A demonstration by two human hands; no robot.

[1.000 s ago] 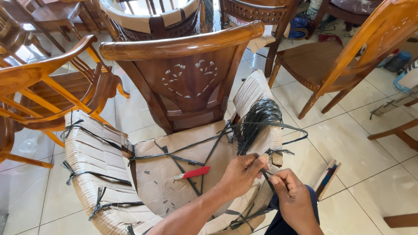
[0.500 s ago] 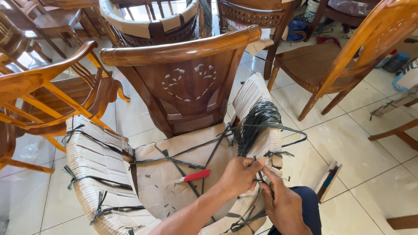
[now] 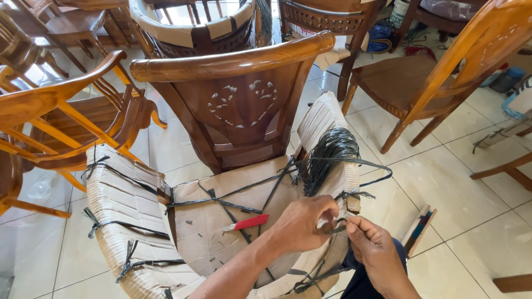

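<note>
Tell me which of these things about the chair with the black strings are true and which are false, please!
1. Both hands, left hand and right hand, pinch the black strap. True.
2. The red-handled cutter is in the right hand. False: it lies on the wrapped seat.
3. The chair armrests are wrapped in cardboard. True.
4. The floor is green carpet. False: it is pale tile.

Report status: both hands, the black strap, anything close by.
Left hand and right hand both pinch the black strap at the wrapped armrest. Red cutter lies on the seat, beside the left hand.
</note>
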